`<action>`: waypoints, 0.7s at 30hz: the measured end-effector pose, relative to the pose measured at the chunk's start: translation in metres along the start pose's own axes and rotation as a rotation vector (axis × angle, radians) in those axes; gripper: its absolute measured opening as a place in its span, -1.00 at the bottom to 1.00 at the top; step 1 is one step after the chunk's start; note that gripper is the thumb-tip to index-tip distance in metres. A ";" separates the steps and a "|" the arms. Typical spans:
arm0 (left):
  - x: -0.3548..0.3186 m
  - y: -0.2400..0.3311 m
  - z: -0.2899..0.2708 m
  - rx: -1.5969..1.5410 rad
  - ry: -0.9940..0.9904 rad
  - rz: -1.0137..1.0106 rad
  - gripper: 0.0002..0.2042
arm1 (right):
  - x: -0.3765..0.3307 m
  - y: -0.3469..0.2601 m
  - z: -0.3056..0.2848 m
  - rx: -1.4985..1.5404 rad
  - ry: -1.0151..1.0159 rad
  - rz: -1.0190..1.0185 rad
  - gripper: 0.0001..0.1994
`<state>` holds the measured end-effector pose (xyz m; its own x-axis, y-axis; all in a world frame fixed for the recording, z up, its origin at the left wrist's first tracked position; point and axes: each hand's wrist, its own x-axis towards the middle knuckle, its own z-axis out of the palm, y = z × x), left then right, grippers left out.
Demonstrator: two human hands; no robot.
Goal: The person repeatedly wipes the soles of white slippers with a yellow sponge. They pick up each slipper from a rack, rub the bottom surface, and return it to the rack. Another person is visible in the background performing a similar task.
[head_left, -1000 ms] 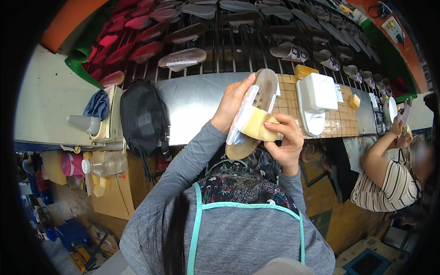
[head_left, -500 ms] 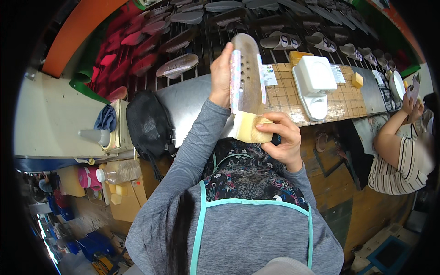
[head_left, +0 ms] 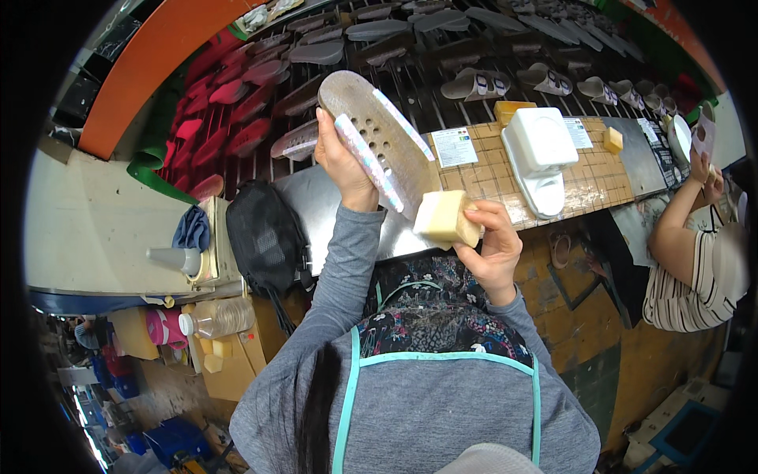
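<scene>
My left hand (head_left: pixel 346 172) grips a brownish shoe sole (head_left: pixel 404 162) by its left edge and holds it up, tilted. Several round holes run through the middle of the sole, and pale glittery strips line both long edges. In my right hand (head_left: pixel 496 251) a yellow sponge block (head_left: pixel 444 218) is pinched between thumb and fingers. The sponge overlaps the near end of the sole in view; whether they touch I cannot tell.
Ahead, a dark slatted rack (head_left: pixel 442 118) carries several soles and sandals. A white plastic dispenser (head_left: pixel 541 142) stands on a woven-patterned board (head_left: pixel 489 178). A black bag (head_left: pixel 264 233) sits at the left. Another person's striped sleeve (head_left: pixel 679 296) shows at the right.
The sole has swung left, its far end now leaning left and its holed face more in view. The sponge has moved slightly right, off the sole's near end where it overlapped more.
</scene>
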<state>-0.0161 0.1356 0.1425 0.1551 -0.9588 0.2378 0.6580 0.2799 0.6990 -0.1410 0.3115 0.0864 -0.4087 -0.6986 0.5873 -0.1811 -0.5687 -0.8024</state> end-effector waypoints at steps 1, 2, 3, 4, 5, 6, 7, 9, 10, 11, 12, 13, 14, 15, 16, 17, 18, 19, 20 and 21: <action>0.000 -0.001 -0.005 -0.017 -0.001 -0.060 -0.58 | 0.000 0.001 0.001 -0.108 0.022 -0.026 -0.55; -0.002 -0.002 -0.011 -0.033 -0.020 -0.106 -0.57 | 0.000 0.002 0.003 -0.217 0.045 -0.057 -0.55; -0.003 -0.003 -0.016 -0.052 -0.047 -0.157 -0.54 | 0.000 0.002 0.004 -0.329 0.071 -0.078 -0.55; -0.005 -0.005 -0.020 -0.075 -0.047 -0.208 -0.50 | 0.001 0.003 0.005 -0.357 0.087 -0.093 -0.55; -0.005 -0.004 -0.024 0.027 -0.083 -0.267 -0.37 | 0.001 0.003 0.007 -0.382 0.103 -0.102 -0.55; -0.007 -0.005 -0.028 -0.028 -0.170 -0.266 -0.36 | 0.001 0.002 0.008 -0.411 0.118 -0.099 -0.55; -0.010 -0.004 -0.032 -0.029 -0.168 -0.294 -0.35 | 0.001 0.002 0.009 -0.434 0.128 -0.097 -0.55; -0.013 -0.001 -0.037 -0.057 -0.218 -0.316 -0.35 | 0.000 0.001 0.010 -0.487 0.124 -0.088 -0.55; -0.014 0.001 -0.040 -0.052 -0.239 -0.317 -0.35 | 0.000 0.000 0.011 -0.511 0.118 -0.067 -0.55; -0.014 0.003 -0.042 -0.108 -0.251 -0.348 -0.35 | -0.002 -0.003 0.011 -0.521 0.100 -0.083 -0.55; -0.013 0.005 -0.043 -0.157 -0.269 -0.369 -0.34 | -0.003 -0.006 0.012 -0.531 0.081 -0.083 -0.55; -0.012 0.006 -0.043 -0.206 -0.289 -0.388 -0.34 | -0.002 -0.008 0.013 -0.538 0.068 -0.092 -0.55; -0.011 0.007 -0.042 -0.205 -0.274 -0.388 -0.36 | 0.001 -0.010 0.014 -0.539 0.052 -0.114 -0.54; -0.011 0.006 -0.040 -0.204 -0.261 -0.390 -0.38 | 0.006 -0.012 0.016 -0.537 0.041 -0.141 -0.53; -0.011 0.005 -0.038 -0.202 -0.248 -0.395 -0.39 | 0.011 -0.015 0.018 -0.522 0.042 -0.191 -0.52; -0.013 0.003 -0.035 -0.167 -0.150 -0.405 -0.43 | 0.021 -0.016 0.020 -0.530 0.024 -0.240 -0.51; -0.014 0.001 -0.031 -0.058 -0.188 -0.402 -0.42 | 0.036 -0.014 0.021 -0.523 0.019 -0.313 -0.49; -0.018 -0.001 -0.028 0.089 -0.220 -0.377 -0.40 | 0.051 -0.012 0.023 -0.519 0.014 -0.382 -0.48; -0.020 -0.004 -0.026 0.160 -0.275 -0.291 -0.47 | 0.065 -0.010 0.026 -0.525 0.021 -0.425 -0.46; -0.025 -0.004 -0.025 0.130 -0.246 -0.414 -0.48 | 0.072 -0.011 0.029 -0.540 0.017 -0.430 -0.45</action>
<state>-0.0040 0.1569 0.1169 -0.2882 -0.9555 0.0634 0.5280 -0.1033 0.8429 -0.1425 0.2550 0.1407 -0.2139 -0.4498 0.8671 -0.7487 -0.4946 -0.4413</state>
